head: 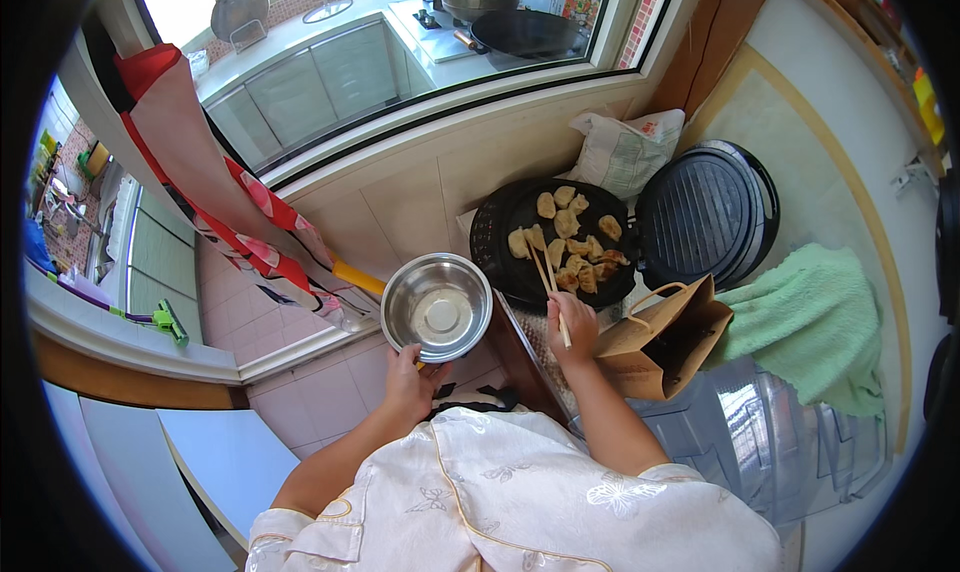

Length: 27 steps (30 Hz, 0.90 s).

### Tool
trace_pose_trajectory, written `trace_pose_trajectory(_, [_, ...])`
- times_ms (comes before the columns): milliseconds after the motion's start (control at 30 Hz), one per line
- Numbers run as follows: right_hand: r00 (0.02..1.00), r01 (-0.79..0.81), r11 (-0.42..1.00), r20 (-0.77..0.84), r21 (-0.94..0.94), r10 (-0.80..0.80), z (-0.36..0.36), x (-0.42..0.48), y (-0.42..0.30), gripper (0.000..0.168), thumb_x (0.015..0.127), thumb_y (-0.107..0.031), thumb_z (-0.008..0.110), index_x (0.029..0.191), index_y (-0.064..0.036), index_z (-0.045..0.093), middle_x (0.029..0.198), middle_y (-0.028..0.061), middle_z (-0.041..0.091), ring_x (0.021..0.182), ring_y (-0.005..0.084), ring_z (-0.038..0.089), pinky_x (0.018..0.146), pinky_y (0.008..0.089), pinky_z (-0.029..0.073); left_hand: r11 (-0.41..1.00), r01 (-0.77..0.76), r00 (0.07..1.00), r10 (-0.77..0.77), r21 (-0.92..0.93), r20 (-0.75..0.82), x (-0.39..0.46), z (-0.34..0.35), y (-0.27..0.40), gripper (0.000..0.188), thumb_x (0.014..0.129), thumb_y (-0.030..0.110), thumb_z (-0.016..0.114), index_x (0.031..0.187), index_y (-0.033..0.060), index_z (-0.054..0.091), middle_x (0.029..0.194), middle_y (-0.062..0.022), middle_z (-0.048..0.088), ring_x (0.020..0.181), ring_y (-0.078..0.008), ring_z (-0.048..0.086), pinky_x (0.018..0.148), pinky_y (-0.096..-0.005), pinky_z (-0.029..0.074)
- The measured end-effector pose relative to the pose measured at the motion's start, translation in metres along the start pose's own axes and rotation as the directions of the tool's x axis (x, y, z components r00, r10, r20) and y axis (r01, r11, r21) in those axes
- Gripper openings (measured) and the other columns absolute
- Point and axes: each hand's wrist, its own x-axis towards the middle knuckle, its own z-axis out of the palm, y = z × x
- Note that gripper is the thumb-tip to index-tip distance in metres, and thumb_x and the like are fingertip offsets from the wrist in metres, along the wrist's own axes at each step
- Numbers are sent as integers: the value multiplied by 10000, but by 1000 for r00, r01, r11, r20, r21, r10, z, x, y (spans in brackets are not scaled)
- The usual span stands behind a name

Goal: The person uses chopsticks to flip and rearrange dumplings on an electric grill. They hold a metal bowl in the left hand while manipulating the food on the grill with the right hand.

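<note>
My left hand [414, 383] grips the near rim of a stainless steel bowl [397, 313], tilted slightly and held left of an electric griddle. Inside the bowl no food shows. Wooden chopsticks [541, 272] are held in my right hand [572, 328], their tips at a dumpling [534, 237] near the left side of the black griddle pan [517, 197]. Several other dumplings [592, 249] lie on the pan, some browned. The griddle's ridged lid [701, 212] is folded back to the right.
A brown paper bag [637, 354] stands close to my right forearm. Behind the griddle sits a white plastic bag [630, 152]. A green towel [817, 317] lies over clear plastic containers [750, 422] at the right. A red and white cloth [247, 234] hangs at the left, by the window frame.
</note>
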Motion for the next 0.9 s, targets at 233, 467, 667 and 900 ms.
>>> trace_pose_trajectory(233, [996,-78,996,-35,43,80,9,7,4,145,869,-201,515,904,-71,569,868,87,613,807,302,579,666,387,438,1000,8,1000,-8,17,6,-2,5,2,238,828,139,465,1031,126,341,1015,-77,444,911,-271,526,854,-458,447])
trace_pose_trajectory(467, [990,-111,987,-74,117,120,-5,11,6,166,887,-203,486,911,-67,578,860,97,604,764,325,584,649,385,459,1000,-8,1000,8,7,14,1,-1,1,239,833,142,463,1040,133,345,1036,-76,450,915,-269,527,855,-456,445])
trace_pose_trajectory(667, [956,-244,965,-142,91,255,11,23,19,227,910,-243,454,898,-64,593,882,94,599,772,306,591,657,366,473,1000,-9,1000,8,28,22,0,-1,5,321,830,119,427,1119,175,299,1045,-67,440,882,-235,534,794,-432,466])
trace_pose_trajectory(900, [799,-535,793,-129,293,587,48,29,45,322,936,-306,395,1006,-79,611,949,92,612,809,262,608,666,324,489,1000,-8,1000,7,24,26,2,-5,6,321,831,112,425,1122,159,299,1042,-74,439,884,-243,539,794,-433,474])
